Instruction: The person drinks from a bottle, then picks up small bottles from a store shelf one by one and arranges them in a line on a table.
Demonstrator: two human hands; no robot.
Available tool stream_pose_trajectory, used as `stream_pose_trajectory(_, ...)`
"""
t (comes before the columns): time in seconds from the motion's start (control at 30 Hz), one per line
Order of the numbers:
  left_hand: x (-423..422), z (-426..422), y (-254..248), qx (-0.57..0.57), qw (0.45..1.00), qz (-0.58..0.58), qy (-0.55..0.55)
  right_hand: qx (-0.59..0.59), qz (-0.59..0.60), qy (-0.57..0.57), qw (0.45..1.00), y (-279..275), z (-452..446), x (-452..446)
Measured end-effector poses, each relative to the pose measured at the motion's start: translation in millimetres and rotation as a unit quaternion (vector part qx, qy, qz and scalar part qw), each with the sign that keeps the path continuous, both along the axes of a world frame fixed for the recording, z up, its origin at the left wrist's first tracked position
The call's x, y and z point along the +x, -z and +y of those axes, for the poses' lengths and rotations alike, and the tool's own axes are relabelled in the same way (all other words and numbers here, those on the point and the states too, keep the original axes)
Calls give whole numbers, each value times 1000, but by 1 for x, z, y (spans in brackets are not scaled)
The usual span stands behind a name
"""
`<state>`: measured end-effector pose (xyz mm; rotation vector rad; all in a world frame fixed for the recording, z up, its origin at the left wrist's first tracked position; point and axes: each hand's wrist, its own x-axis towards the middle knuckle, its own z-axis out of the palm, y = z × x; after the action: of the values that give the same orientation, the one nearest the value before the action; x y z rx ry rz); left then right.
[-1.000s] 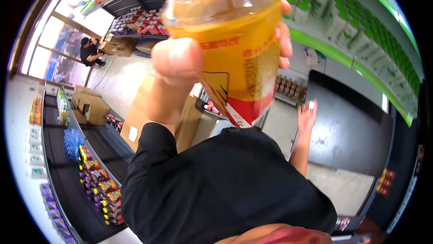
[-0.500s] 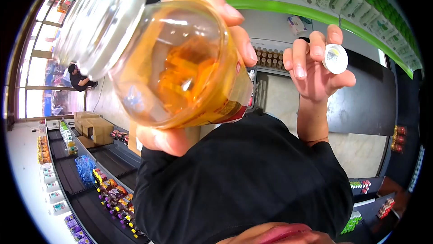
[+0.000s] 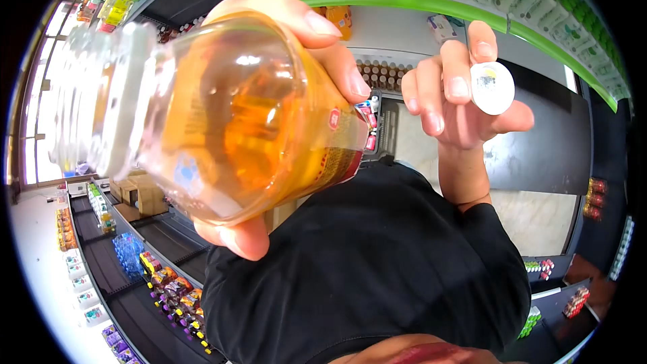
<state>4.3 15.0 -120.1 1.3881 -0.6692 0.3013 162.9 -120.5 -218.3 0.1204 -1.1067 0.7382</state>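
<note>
My left hand (image 3: 236,237) is wrapped round a clear bottle (image 3: 269,121) of amber drink, close to the camera. The bottle lies tilted on its side, its capless neck at the left and its yellow and red label at the right. Fingers grip it from above and the thumb from below. To the right, my raised right hand (image 3: 465,108), palm towards me, pinches a white bottle cap (image 3: 493,88) between fingers and thumb. The cap's inner side faces the camera, with a small printed mark too blurred to read.
A shelf edged in green (image 3: 404,2) holds white bottles with green caps above. Low dark shelves (image 3: 108,249) at the left carry bottled drinks. Cardboard boxes (image 3: 145,192) stand behind the bottle. A dark panel (image 3: 539,128) lies beyond my right hand.
The bottle has shifted left and slightly down and lies more level, its neck lower. My right hand and the cap have moved slightly left. The person near the windows is no longer visible.
</note>
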Motion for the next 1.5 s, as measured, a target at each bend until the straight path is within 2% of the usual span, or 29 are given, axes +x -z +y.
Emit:
stream_pose_trajectory(0.1, -4, 11, -8, 68, 997, 22, 23, -30, 10, -47, 998, -11, -4, -9)
stream_pose_trajectory(0.17, 3, 1, -4, 47, 998, -21, 25, -79, -33, -65, 994, -14, -10, -9)
stream_pose_trajectory(0.23, 3, -2, -4, 52, 998, -13, 28, -74, -18, -85, 993, -17, -7, -16)
stream_pose_trajectory(0.4, -23, 27, -30, 133, 983, 122, 32, -73, -25, -110, 991, -17, -2, -19)
stream_pose_trajectory(0.47, -27, 24, -27, 102, 990, 98, 4, -73, -23, -114, 991, -15, 2, -21)
stream_pose_trajectory(0.6, -9, -10, 2, -90, 989, -113, -39, -30, -10, -125, 992, -11, 12, -26)
stream_pose_trajectory(0.67, -2, 3, 9, -64, 987, -150, 9, -42, -26, -137, 989, -13, 12, -26)
stream_pose_trajectory(0.77, -9, 15, 7, -8, 996, -90, 23, -51, -41, -143, 988, -13, 14, -27)
stream_pose_trajectory(0.93, -21, 21, 9, 39, 999, -32, 11, 17, -20, -176, 984, -10, 25, -28)
stream_pose_trajectory(1.07, -24, 25, 14, 45, 999, -22, 4, -49, -27, -163, 985, -16, 16, -31)
stream_pose_trajectory(1.17, -29, 24, 16, 51, 999, -17, -2, -17, 22, -202, 979, -13, 20, -39)
stream_pose_trajectory(1.37, -31, 30, 14, 81, 997, 11, 3, -71, -51, -212, 973, -22, 12, -36)
stream_pose_trajectory(1.43, -33, 33, 0, 110, 993, 37, 18, -84, -57, -218, 971, -23, 11, -36)
stream_pose_trajectory(1.47, -34, 39, -13, 166, 983, 65, 40, -98, -61, -215, 970, -26, 7, -35)
stream_pose_trajectory(1.5, -37, 36, -13, 148, 985, 85, 29, -104, -62, -213, 969, -27, 6, -35)
